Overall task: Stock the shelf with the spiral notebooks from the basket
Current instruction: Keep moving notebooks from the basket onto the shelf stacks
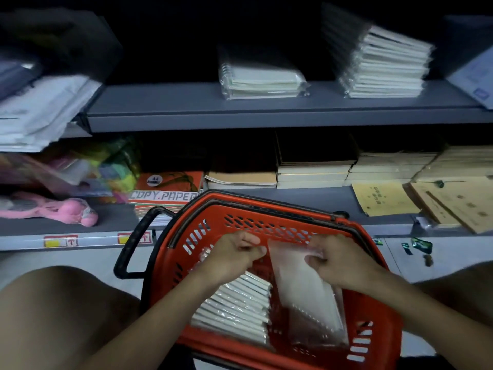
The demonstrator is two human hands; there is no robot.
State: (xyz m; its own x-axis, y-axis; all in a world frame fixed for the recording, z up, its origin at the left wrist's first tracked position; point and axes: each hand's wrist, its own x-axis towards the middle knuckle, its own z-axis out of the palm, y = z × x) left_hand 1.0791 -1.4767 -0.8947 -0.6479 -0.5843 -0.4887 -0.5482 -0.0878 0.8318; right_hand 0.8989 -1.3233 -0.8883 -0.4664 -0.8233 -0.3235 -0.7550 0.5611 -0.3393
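we see the red basket [269, 225] on the floor in front of the shelf [266, 110]. our right hand [338, 263] pinches the top edge of a plastic-wrapped spiral notebook [306, 287] that stands tilted inside the basket. our left hand [234, 257] hovers just beside it with curled fingers; we cannot tell whether it holds anything. a row of wrapped notebooks [237, 308] lies in the basket's left half. on the shelf above sit a short notebook stack [261, 78] and a taller stack [386, 65].
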